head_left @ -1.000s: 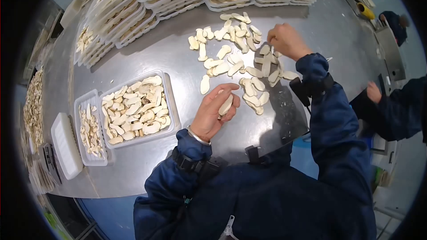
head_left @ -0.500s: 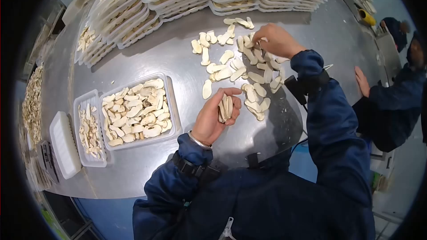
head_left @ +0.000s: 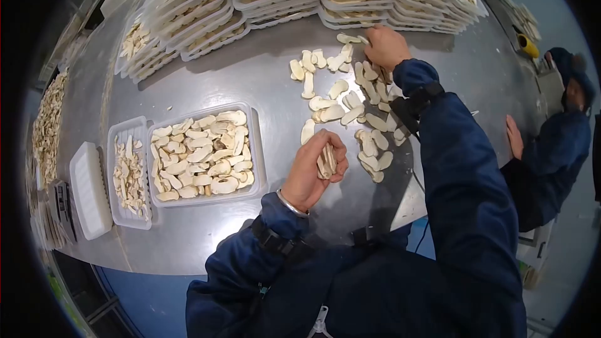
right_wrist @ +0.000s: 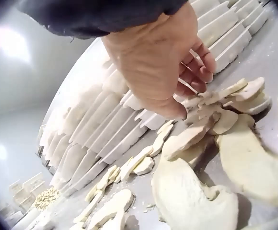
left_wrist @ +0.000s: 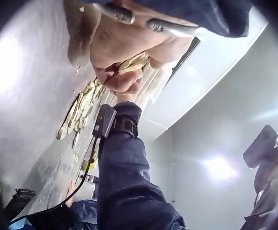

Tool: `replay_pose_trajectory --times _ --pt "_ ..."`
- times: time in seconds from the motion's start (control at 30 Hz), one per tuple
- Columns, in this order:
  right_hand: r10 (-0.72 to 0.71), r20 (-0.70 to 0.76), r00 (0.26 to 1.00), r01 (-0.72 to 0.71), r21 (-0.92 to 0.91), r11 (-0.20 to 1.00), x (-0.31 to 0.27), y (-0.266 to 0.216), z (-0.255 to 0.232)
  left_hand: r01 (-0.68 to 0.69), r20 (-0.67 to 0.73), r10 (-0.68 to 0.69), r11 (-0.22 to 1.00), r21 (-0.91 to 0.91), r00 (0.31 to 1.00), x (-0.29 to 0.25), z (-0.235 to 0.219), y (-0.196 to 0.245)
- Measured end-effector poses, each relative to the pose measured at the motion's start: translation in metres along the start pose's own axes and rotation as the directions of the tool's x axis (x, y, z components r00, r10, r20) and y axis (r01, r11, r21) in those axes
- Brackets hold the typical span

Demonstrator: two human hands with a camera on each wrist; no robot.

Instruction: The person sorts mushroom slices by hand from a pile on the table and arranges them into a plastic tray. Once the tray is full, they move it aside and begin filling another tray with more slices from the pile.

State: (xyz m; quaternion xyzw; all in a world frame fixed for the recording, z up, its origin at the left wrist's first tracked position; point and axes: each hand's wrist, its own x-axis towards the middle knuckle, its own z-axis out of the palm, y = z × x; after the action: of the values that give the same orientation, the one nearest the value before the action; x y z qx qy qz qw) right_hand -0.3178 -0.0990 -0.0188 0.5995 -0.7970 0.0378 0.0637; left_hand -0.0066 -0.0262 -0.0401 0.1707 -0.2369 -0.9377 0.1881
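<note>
My left hand [head_left: 308, 175], palm turned up near the table's front edge, grips a small bundle of pale mushroom slices [head_left: 326, 163]. Its curled fingers wrap that bundle in the left wrist view, hiding part of it. At the far end of the loose mushroom slices [head_left: 338, 89], my right hand [head_left: 387, 47] reaches down. The right wrist view shows its thumb and fingers apart, fingertips right at a cluster of slices [right_wrist: 215, 98]. A single slice [head_left: 363, 40] shows beside those fingertips in the head view.
Tall stacks of clear trays [head_left: 275, 1] filled with slices line the back. At left sit a filled tray [head_left: 256, 144], a narrower tray [head_left: 111, 178] of small pieces and a white tray [head_left: 91, 191]. Another person's hand [head_left: 513, 138] rests at the table's right edge.
My right hand has moved farther back along the slices towards the stacked trays. More slices show in my left hand, whose fingers have curled in. The head view has shifted slightly.
</note>
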Motion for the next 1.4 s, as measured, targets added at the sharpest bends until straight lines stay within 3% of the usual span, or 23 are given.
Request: replay_pose_trajectory --times 0.07,0.17,0.2,0.27,0.3,0.37,0.4,0.47,0.5,0.53,0.57,0.67,0.7,0.8,1.0,1.1,1.2,1.27,1.4 --pt "0.029 -0.029 0.999 -0.027 0.054 0.998 -0.004 0.009 -0.001 -0.008 -0.057 0.009 1.0 0.023 0.998 0.0 0.002 0.0" --pt "0.088 -0.042 0.995 -0.078 0.206 0.976 -0.023 0.017 -0.026 -0.085 0.026 0.084 0.996 0.027 0.996 0.004 -0.015 -0.006" --pt "0.101 0.007 0.995 -0.097 0.353 0.931 -0.036 0.018 -0.037 -0.108 -0.02 0.109 0.994 0.034 0.994 0.002 -0.005 -0.006" --pt "0.092 0.096 0.991 -0.132 0.625 0.769 -0.061 0.005 -0.061 -0.166 -0.118 0.171 0.984 0.058 0.978 -0.003 0.017 0.004" --pt "0.025 0.158 0.987 -0.134 0.734 0.665 -0.073 -0.006 -0.069 -0.161 -0.043 0.164 0.985 0.066 0.986 -0.001 0.01 0.003" --pt "-0.159 0.298 0.941 -0.21 0.885 0.415 -0.096 -0.037 -0.086 -0.158 -0.044 0.156 0.987 -0.028 0.987 0.001 0.014 0.002" --pt "-0.275 0.37 0.887 -0.204 0.85 0.487 -0.103 -0.048 -0.097 -0.156 -0.046 0.153 0.985 -0.076 0.987 0.001 0.015 0.001" --pt "-0.234 0.28 0.931 -0.106 0.821 0.561 -0.098 -0.046 -0.087 -0.117 -0.02 0.116 0.991 -0.059 0.993 0.0 0.011 0.001" --pt "-0.118 0.089 0.989 0.03 0.661 0.75 -0.087 -0.03 -0.073 -0.099 -0.008 0.099 0.994 -0.051 0.995 -0.001 0.008 0.0" --pt "-0.054 -0.131 0.99 0.106 0.43 0.896 -0.072 -0.008 -0.06 -0.095 -0.016 0.094 0.995 -0.037 0.995 -0.001 0.004 -0.001" --pt "-0.021 -0.181 0.983 0.058 0.201 0.978 -0.062 0.01 -0.055 -0.092 -0.022 0.092 0.995 -0.024 0.996 -0.001 -0.001 -0.003" --pt "0.03 -0.067 0.997 -0.02 0.151 0.988 -0.044 0.039 -0.035 -0.087 -0.061 0.087 0.996 0.005 0.994 -0.002 0.002 -0.001" --pt "-0.055 -0.005 0.998 0.055 0.202 0.978 -0.035 0.048 -0.023 -0.083 -0.08 0.084 0.996 0.013 0.993 -0.003 0.004 -0.001" --pt "-0.13 -0.048 0.99 0.138 0.242 0.96 -0.026 0.045 -0.002 -0.068 -0.066 0.067 0.998 -0.014 0.996 -0.002 0.003 -0.001" --pt "0.052 0.08 0.995 -0.065 0.173 0.983 -0.027 0.04 -0.004 -0.08 -0.004 0.08 0.995 -0.052 0.997 0.001 -0.007 -0.002" --pt "0.057 0.104 0.993 -0.077 0.208 0.975 -0.031 0.052 -0.002 -0.112 -0.005 0.112 0.993 -0.038 0.994 0.002 -0.008 -0.002" --pt "0.135 0.055 0.989 -0.146 0.381 0.913 -0.043 0.051 -0.01 -0.11 -0.075 0.11 0.994 0.005 0.991 0.002 -0.007 -0.001" --pt "0.124 0.122 0.985 -0.171 0.541 0.823 -0.051 0.044 -0.02 -0.141 -0.116 0.147 0.988 0.057 0.982 -0.001 0.004 0.001" --pt "-0.047 0.306 0.951 -0.219 0.772 0.597 -0.083 -0.025 -0.072 -0.215 -0.069 0.217 0.976 0.032 0.974 0.003 0.005 -0.001"
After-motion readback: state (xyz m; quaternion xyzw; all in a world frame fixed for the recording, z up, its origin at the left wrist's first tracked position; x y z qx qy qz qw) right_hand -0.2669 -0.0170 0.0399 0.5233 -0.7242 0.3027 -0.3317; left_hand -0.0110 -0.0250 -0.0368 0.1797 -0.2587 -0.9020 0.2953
